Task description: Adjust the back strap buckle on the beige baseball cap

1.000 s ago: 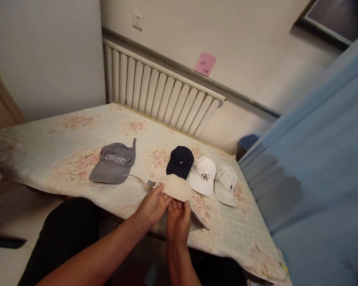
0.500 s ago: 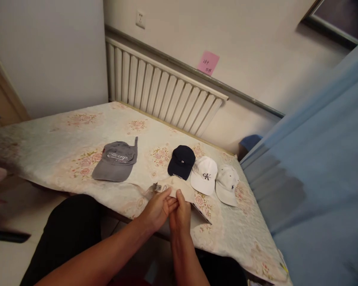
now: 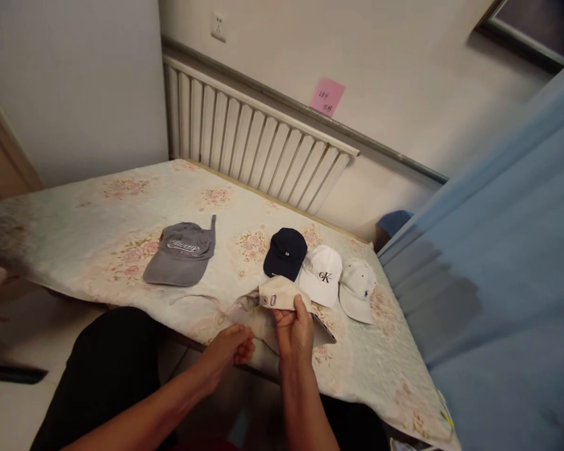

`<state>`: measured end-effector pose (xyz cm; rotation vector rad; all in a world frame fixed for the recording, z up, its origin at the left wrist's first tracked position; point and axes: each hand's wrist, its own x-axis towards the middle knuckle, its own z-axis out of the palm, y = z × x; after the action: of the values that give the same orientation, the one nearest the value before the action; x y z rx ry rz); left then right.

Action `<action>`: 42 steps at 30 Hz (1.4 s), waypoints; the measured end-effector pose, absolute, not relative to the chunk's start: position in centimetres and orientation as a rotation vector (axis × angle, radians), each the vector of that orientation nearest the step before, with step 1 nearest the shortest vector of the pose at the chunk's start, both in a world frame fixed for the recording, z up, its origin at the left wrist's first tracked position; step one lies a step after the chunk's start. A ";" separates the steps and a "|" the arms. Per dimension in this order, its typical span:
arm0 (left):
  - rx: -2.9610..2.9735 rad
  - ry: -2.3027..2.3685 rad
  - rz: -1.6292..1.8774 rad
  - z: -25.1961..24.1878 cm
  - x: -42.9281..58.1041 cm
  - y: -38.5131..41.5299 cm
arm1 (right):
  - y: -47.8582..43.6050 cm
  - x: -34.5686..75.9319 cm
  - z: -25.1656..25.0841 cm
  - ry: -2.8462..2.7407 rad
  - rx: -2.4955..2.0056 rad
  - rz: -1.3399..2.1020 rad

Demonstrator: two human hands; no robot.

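My right hand (image 3: 295, 327) grips a beige cap (image 3: 278, 294) at the near edge of the table, its back with a metal buckle turned up. My left hand (image 3: 232, 349) is curled just left of it, pinching the cap's lower edge or strap. Behind the beige cap lie a navy cap (image 3: 285, 252), a white cap with a black logo (image 3: 321, 274) and another white cap (image 3: 357, 288) in a row. A grey cap with script lettering (image 3: 181, 252) lies apart to the left.
The table carries a pale floral cloth (image 3: 98, 219). A white radiator (image 3: 254, 144) runs along the wall behind, with a pink note (image 3: 328, 96) above it. A blue curtain (image 3: 507, 263) hangs at the right. My dark-clothed knee (image 3: 108, 363) is below the table edge.
The beige cap has been turned so its buckle faces up. My left hand dropped down and left; my right hand moved up onto the cap.
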<state>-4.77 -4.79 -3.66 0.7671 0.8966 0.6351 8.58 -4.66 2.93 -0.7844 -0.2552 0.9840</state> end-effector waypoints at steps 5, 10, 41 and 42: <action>0.857 1.043 0.686 -5.7 -6.7 -4.4 | -4.8 8.9 2.8 -0.263 -0.771 1.011; 0.986 1.178 0.924 -3.8 -7.2 -2.7 | -4.7 9.0 2.5 -0.289 -0.794 1.013; 1.243 1.366 0.981 -4.5 -7.8 -0.6 | -6.9 9.2 -4.3 -1.533 -1.480 0.694; 1.243 1.363 0.979 -4.5 -7.7 -0.6 | -7.3 9.3 -4.7 -1.695 -1.540 0.623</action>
<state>-7.72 -0.55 -4.52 1.2430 1.3629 0.9788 9.26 -7.29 -4.67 -1.5403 -1.6953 0.6227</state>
